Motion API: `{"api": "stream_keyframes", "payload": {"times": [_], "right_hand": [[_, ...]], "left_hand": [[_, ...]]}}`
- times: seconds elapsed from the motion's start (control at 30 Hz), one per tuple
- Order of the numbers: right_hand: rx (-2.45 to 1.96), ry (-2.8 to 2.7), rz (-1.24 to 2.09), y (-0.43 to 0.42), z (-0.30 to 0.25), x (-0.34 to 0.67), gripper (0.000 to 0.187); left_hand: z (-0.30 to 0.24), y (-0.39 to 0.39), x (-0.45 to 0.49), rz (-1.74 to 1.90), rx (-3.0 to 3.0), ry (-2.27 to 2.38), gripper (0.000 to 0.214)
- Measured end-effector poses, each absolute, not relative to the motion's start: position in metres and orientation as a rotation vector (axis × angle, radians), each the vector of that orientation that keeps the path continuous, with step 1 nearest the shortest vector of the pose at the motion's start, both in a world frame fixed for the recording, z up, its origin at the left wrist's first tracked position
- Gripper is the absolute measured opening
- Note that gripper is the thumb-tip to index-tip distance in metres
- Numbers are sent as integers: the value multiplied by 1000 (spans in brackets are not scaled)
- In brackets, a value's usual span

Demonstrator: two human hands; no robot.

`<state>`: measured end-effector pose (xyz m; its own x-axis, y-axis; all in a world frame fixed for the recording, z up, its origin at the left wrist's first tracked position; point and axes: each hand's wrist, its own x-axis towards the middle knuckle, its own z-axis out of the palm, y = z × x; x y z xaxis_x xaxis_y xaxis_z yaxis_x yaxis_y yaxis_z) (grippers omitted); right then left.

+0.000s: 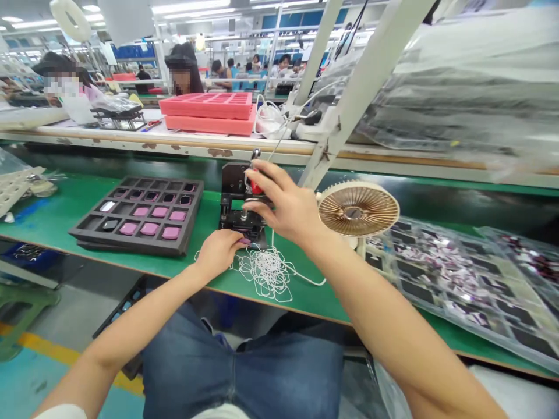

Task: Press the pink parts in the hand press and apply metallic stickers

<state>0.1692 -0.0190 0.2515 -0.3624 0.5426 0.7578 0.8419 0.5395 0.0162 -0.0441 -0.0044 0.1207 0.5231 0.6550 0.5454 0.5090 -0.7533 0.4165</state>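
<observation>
A black press fixture (233, 198) with a red clamp handle (256, 187) stands on the green bench. My right hand (290, 206) reaches in from the right, its curved fingers and thumb around that handle. At the fixture's base, my left hand (218, 253) pinches a small purple case (244, 241), partly hidden by the fingertips. Just in front lies a loose heap of thin white rings (267, 270), close to the left fingertips. To the left, a dark foam tray (131, 244) holds several purple cases (149, 228) and several black ones.
A beige fan (353, 210) stands right of the fixture, beside my right forearm. Clear trays (437, 273) of small shiny parts lie farther right. Red foam trays (207, 110) sit on the shelf behind, near a slanted white post (358, 99). People work beyond.
</observation>
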Motion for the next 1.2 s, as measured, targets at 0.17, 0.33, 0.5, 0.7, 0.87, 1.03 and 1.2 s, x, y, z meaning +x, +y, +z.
{"api": "stream_keyframes", "payload": {"times": [0.17,0.33,0.5,0.7,0.87,1.03,1.2], "right_hand": [[-1043,-2121,-644,11,268,163,31],[-1046,-1673,-568,16,300,173,33],[-1317,-2021,-301,-16,218,171,38],[-1508,-2286,-88,-5,118,168,38],[-1534,-2335,30,28,121,172,42],[-1451,-2259,29,6,122,185,47],[-1453,-2070,-46,-47,119,215,39]], "left_hand": [[106,7,-33,947,2570,1047,14],[107,4,-43,958,2478,1021,13],[113,-15,-70,1163,2261,1132,24],[109,-38,-87,1280,2167,1191,20],[112,-28,-80,1315,2228,1189,21],[111,4,-56,1261,2383,1166,26],[101,36,-18,1042,2567,1086,27]]}}
